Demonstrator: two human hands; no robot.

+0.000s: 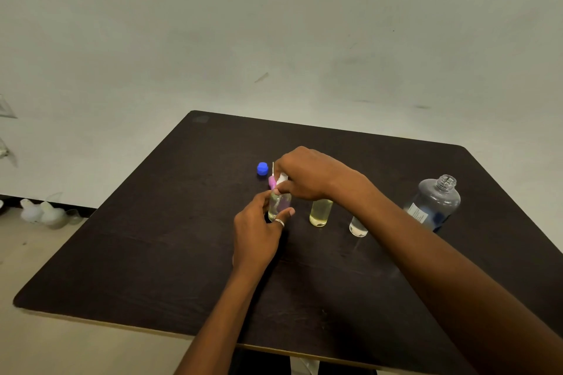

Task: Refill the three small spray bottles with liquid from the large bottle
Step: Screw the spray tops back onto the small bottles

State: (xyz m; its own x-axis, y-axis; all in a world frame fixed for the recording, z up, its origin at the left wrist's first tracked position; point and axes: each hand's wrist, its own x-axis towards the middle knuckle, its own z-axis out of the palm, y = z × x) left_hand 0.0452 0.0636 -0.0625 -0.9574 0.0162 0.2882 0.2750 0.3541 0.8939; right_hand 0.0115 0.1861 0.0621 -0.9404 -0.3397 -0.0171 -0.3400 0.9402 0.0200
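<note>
A blue cap (262, 168) is lying on the dark table (152, 253). The left hand (257, 234) is gripping the leftmost spray bottle (278, 205). The right hand (304, 175) is pinching a pink-and-white spray head (276, 181) just above its neck. Rightward, a yellowish bottle (320, 211), a clear bottle (358, 227) and the uncapped large bottle (435, 204) are standing. The right forearm (411, 240), crossing over them, could topple one and spill liquid.

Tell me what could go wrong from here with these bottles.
1. The right hand holds the spray top at the small bottle gripped by the left hand. Its forearm crosses close over the yellowish bottle and the clear bottle, so pulling back could tip them.
2. The large bottle stands uncapped beside that arm, its blue cap lying apart; a bump would likely spill it.
</note>
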